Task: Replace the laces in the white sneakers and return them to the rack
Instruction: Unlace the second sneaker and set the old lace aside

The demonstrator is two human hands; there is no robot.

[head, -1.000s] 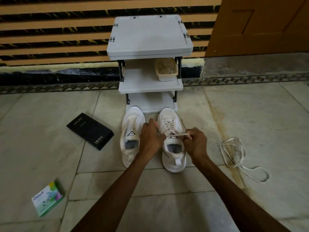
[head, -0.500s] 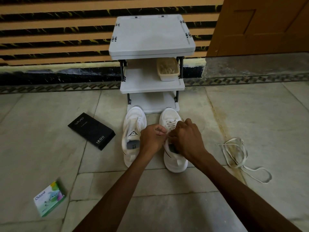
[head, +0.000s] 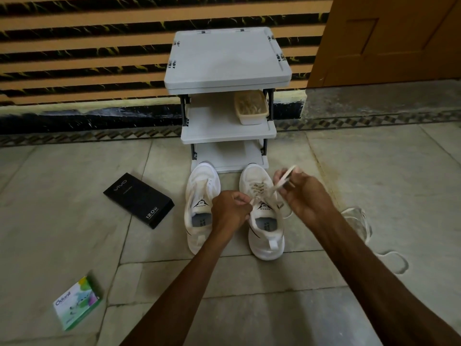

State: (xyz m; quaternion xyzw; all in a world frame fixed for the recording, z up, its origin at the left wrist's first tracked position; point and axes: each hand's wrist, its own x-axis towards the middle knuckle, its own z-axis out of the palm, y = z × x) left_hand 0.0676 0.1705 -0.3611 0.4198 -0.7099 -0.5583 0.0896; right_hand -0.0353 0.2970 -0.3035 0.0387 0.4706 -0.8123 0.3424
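Two white sneakers stand side by side on the floor in front of the grey shoe rack [head: 228,128]. The left sneaker [head: 199,196] shows no lace. The right sneaker [head: 264,221] has a cream lace [head: 259,189] threaded through its upper eyelets. My left hand [head: 230,212] pinches one lace end beside the tongue. My right hand [head: 303,196] holds the other lace end, pulled up and to the right above the shoe. A loose pale lace [head: 361,221] lies on the floor behind my right forearm, partly hidden.
A black phone box [head: 138,199] lies left of the sneakers. A small green and white box [head: 77,302] sits at the lower left. A beige basket [head: 250,107] stands on the rack's middle shelf. A wooden door [head: 389,38] is at the upper right.
My right hand has moved from over the right sneaker's tongue up and to the right, drawing the lace end out. My left hand has stayed at the shoe's left side.
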